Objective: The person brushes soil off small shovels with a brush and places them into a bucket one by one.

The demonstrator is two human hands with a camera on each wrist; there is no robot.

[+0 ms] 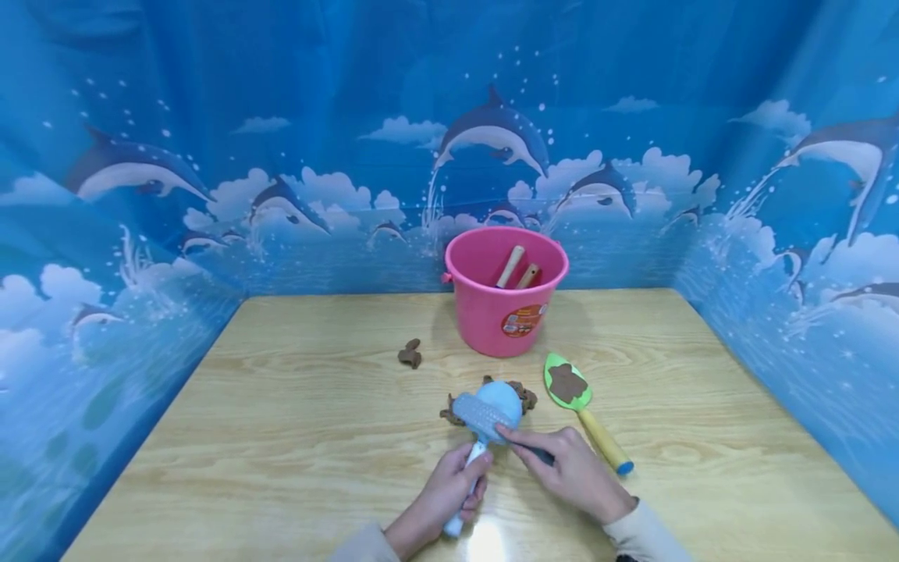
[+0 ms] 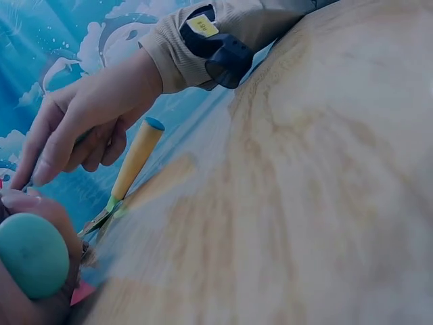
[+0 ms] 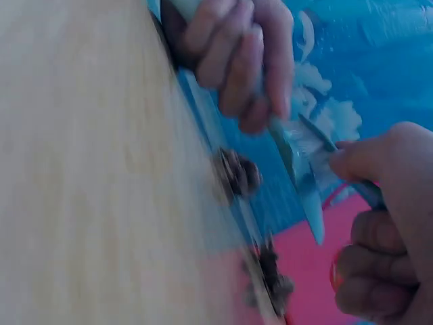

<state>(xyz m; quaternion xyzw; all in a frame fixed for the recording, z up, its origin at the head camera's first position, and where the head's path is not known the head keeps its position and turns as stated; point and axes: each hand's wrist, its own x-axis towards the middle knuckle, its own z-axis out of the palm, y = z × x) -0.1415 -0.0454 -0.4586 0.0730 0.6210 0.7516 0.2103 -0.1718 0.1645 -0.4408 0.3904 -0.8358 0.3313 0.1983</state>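
Observation:
My left hand (image 1: 449,488) grips the pale handle of a small light blue shovel (image 1: 507,396), its rounded blade pointing away from me. My right hand (image 1: 572,471) holds a blue-grey brush (image 1: 485,417) with the index finger stretched along its back. The brush head lies across the shovel's blade, and its white bristles (image 3: 312,145) meet the blade in the right wrist view. Brown clay-like lumps (image 1: 528,396) lie on the table around the blade, partly hidden by it. In the left wrist view the teal handle end (image 2: 34,254) sticks out of my left fist.
A green hand trowel (image 1: 581,400) with a yellow handle lies to the right, a flat brown piece (image 1: 566,383) on its blade. Behind stands a pink bucket (image 1: 485,320) with two handles (image 1: 510,265) inside. Another brown lump (image 1: 410,354) sits back left. A dolphin-print curtain (image 1: 337,117) encloses the table.

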